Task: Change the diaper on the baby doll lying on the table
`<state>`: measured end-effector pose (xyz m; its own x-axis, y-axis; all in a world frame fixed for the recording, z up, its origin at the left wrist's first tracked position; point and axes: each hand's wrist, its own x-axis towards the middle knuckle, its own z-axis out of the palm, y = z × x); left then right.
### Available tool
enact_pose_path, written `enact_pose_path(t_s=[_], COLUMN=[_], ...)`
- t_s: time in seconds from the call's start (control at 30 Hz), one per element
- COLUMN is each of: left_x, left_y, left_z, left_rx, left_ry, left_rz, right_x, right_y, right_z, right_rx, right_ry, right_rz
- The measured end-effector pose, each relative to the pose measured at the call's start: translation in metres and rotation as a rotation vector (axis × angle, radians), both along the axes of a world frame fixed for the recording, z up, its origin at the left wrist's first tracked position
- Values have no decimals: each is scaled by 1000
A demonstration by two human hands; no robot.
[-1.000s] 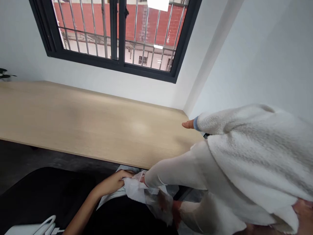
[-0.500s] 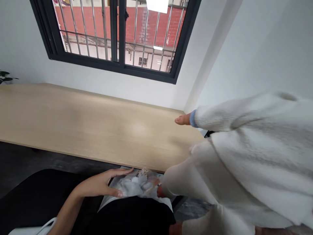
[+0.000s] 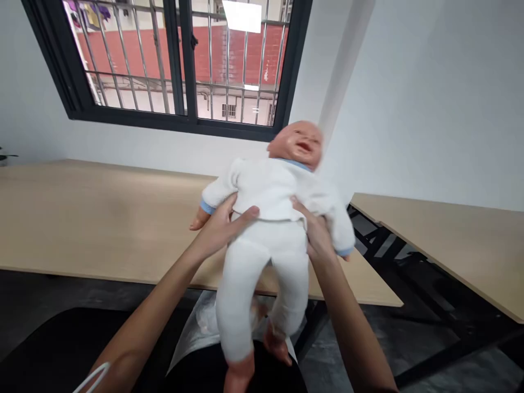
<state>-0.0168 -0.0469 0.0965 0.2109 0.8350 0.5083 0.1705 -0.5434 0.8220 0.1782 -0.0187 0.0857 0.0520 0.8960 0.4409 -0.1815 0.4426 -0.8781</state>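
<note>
A baby doll in a white top and white trousers with blue cuffs is held upright in front of me, its head toward the window and its feet over my lap. My left hand grips its waist on the left side, thumb across the front. On the other side my right hand clasps the waist, thumb also in front. The fingers of both hands are partly hidden behind the doll. Below its legs, a clear plastic bag with contents I cannot make out lies at my lap.
A long wooden table runs in front of me under a barred window. Another wooden table with a black frame stands at the right. A black seat is at the lower left.
The doll has swung from the right side to the middle, now upright and facing me. My left hand has left the bag and taken hold of the doll; my right hand has come into view.
</note>
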Motion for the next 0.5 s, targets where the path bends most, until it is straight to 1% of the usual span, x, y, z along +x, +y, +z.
enact_pose_path(t_s=[0.03, 0.1, 0.17, 0.23, 0.3, 0.37, 0.43, 0.5], left_x=[1, 0, -5, -11, -16, -19, -20, -19], left_y=[15, 45, 71, 90, 102, 107, 109, 110], left_z=[-1, -10, -25, -41, -56, -67, -75, -80], left_rx=[36, 72, 85, 84, 73, 60, 46, 28], left_ry=[15, 63, 117, 154, 186, 213, 231, 240], left_rz=[50, 110, 105, 90, 80, 73, 64, 51], right_x=[-4, -10, -14, -17, -18, -18, -16, -14], right_y=[13, 38, 58, 75, 88, 97, 100, 99], right_z=[2, 2, -3, -11, -23, -34, -41, -45], right_rx=[-40, -96, -146, -202, -257, -301, -329, -314], right_ry=[-22, -52, -96, -126, -125, -124, -154, -218], right_rz=[62, 114, 139, 170, 174, 142, 110, 91])
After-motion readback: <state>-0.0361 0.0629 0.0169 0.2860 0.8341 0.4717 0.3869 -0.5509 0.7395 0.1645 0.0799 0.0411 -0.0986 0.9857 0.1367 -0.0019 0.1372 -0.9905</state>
